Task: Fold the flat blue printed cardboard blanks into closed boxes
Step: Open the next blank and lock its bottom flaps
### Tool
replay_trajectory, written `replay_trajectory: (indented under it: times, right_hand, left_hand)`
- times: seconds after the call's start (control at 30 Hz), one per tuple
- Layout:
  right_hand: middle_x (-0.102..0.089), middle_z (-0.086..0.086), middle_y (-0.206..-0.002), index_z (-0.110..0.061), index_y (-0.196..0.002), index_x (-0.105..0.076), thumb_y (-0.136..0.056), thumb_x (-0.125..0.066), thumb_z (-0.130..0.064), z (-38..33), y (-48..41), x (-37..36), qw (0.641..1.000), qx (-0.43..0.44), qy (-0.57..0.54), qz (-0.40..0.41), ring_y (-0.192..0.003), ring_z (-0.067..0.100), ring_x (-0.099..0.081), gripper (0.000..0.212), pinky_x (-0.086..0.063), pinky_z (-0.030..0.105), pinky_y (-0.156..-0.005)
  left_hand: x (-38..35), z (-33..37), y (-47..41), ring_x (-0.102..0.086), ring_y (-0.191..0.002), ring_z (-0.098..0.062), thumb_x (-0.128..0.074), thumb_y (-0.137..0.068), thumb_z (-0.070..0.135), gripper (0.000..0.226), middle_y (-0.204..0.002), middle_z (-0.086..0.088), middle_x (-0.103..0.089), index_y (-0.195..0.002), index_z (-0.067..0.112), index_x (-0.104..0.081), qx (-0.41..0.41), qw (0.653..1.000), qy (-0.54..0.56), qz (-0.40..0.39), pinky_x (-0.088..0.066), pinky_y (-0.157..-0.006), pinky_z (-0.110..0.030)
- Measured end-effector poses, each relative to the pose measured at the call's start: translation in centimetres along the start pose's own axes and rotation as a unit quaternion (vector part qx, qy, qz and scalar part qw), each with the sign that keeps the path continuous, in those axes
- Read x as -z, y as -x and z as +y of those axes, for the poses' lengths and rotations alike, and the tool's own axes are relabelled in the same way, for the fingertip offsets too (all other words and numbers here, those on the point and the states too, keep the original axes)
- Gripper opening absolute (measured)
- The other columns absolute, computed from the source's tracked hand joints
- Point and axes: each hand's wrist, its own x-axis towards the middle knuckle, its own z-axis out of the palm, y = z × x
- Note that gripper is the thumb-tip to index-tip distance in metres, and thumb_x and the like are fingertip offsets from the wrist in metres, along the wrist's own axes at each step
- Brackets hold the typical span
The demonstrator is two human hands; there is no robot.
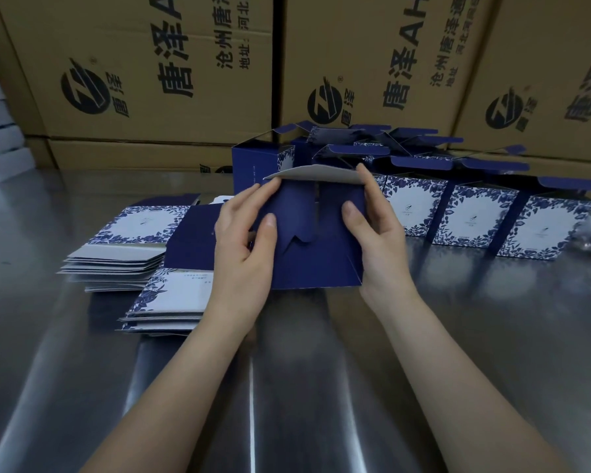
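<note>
Navy card fills the middle of the view: a half-folded box (316, 264) held up off the steel worktop (253, 387) between both hands. The left hand (243, 244) grips its left edge, with the thumb pressed on the dark blue face and the forefinger reaching up to one end of a pale grey flap (314, 176) that tilts over the top. Its other fingers are hidden behind the card. The right hand (377, 233) grips the right edge in the same way — thumb on the face, forefinger against the flap's other end, remaining fingers out of sight. Between the two thumbs, shaped tabs overlap on the facing side, with a slit between them.

On the outer side of the left hand, partly behind it, flat blanks (127, 257) lie on the worktop in fanned piles, floral blue-and-white print upward. Beyond the right hand, on its outer side, folded boxes (471, 216) stand in a row with their top flaps raised — more stand behind the held box. Brown cartons (151, 63) with black print close off the back.
</note>
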Motion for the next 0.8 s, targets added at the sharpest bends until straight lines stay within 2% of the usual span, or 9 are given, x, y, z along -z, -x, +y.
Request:
replay_trajectory:
  times: [0.13,0.2,0.27,0.33,0.4,0.5,0.6,0.7,0.8]
  right_hand:
    - [-0.056,-0.011,-0.137,-0.028,-0.148,-0.036,-0.093,-0.060,-0.011,0.0,0.0,-0.5,0.999,-0.024,-0.019,0.018,-0.124,0.006,-0.055,0.062,-0.050,0.029,-0.098]
    - [-0.055,-0.006,-0.140,-0.025,-0.146,-0.039,-0.096,-0.057,-0.015,0.0,0.0,-0.6,0.999,-0.031,-0.006,0.012,-0.125,0.011,-0.055,0.055,-0.049,0.034,-0.100]
    - [-0.055,-0.003,-0.141,-0.024,-0.144,-0.044,-0.098,-0.053,-0.018,0.0,0.1,-0.8,0.999,-0.039,-0.001,0.007,-0.124,0.013,-0.056,0.046,-0.050,0.035,-0.100]
    - [-0.057,-0.009,-0.138,-0.024,-0.141,-0.047,-0.100,-0.049,-0.018,0.0,0.2,-1.0,0.999,-0.034,-0.005,0.013,-0.123,0.008,-0.056,0.041,-0.051,0.028,-0.097]
    - [-0.056,-0.015,-0.136,-0.024,-0.140,-0.048,-0.101,-0.047,-0.018,0.1,0.2,-1.0,0.999,-0.028,-0.004,0.018,-0.124,0.004,-0.054,0.039,-0.049,0.026,-0.099]
    - [-0.052,-0.013,-0.141,-0.019,-0.143,-0.045,-0.102,-0.046,-0.017,0.2,0.1,-1.1,0.999,-0.020,0.011,0.026,-0.131,0.005,-0.047,0.041,-0.039,0.036,-0.111]
    - [-0.050,-0.012,-0.144,-0.020,-0.142,-0.045,-0.102,-0.046,-0.017,0.2,0.1,-1.2,0.999,-0.020,0.017,0.035,-0.135,0.005,-0.043,0.041,-0.034,0.040,-0.115]
    - [-0.051,-0.011,-0.143,-0.023,-0.141,-0.047,-0.102,-0.046,-0.018,0.2,0.2,-1.2,0.999,-0.025,0.014,0.031,-0.133,0.005,-0.045,0.039,-0.035,0.040,-0.114]
    - [-0.050,-0.008,-0.145,-0.021,-0.144,-0.044,-0.103,-0.044,-0.021,0.2,0.2,-1.1,0.999,-0.025,0.026,0.022,-0.134,0.008,-0.046,0.042,-0.035,0.041,-0.114]
  left_hand:
    - [-0.3,-0.2,-0.2,-0.044,-0.135,-0.011,-0.042,-0.103,0.001,0.045,-0.143,0.001,-0.046,-0.138,0.030,-0.038,0.029,0.993,0.115,0.003,-0.036,-0.116,-0.040]
    - [-0.5,-0.4,-0.3,-0.043,-0.135,0.000,-0.042,-0.105,0.009,0.048,-0.147,0.010,-0.045,-0.147,0.031,-0.032,0.067,0.986,0.152,0.001,-0.037,-0.115,-0.031]
    - [-0.5,-0.8,-0.4,-0.044,-0.131,0.009,-0.042,-0.106,0.021,0.048,-0.143,0.026,-0.048,-0.152,0.030,-0.033,0.088,0.986,0.139,-0.005,-0.039,-0.113,-0.027]
    - [-0.4,-1.1,-0.4,-0.047,-0.129,0.009,-0.042,-0.106,0.026,0.047,-0.136,0.032,-0.051,-0.152,0.033,-0.034,0.102,0.986,0.135,-0.005,-0.041,-0.112,-0.030]
    - [-0.3,-1.3,-0.4,-0.045,-0.133,0.004,-0.043,-0.104,0.030,0.048,-0.142,0.025,-0.050,-0.152,0.033,-0.033,0.103,0.986,0.132,0.000,-0.037,-0.115,-0.037]
    - [-0.4,-1.4,-0.4,-0.045,-0.131,0.007,-0.044,-0.101,0.033,0.052,-0.137,0.031,-0.052,-0.151,0.031,-0.035,0.096,0.988,0.122,0.007,-0.035,-0.117,-0.038]
    - [-0.5,-1.5,-0.4,-0.049,-0.120,0.015,-0.043,-0.104,0.028,0.048,-0.117,0.045,-0.056,-0.152,0.031,-0.034,0.094,0.989,0.113,0.003,-0.035,-0.116,-0.037]
    - [-0.4,-1.3,-0.5,-0.050,-0.126,0.007,-0.044,-0.104,0.031,0.048,-0.130,0.034,-0.056,-0.151,0.034,-0.036,0.106,0.985,0.135,0.009,-0.038,-0.114,-0.039]
    - [-0.2,-1.2,-0.6,-0.053,-0.122,0.005,-0.044,-0.098,0.040,0.051,-0.118,0.033,-0.061,-0.149,0.037,-0.037,0.116,0.982,0.147,0.015,-0.039,-0.114,-0.040]
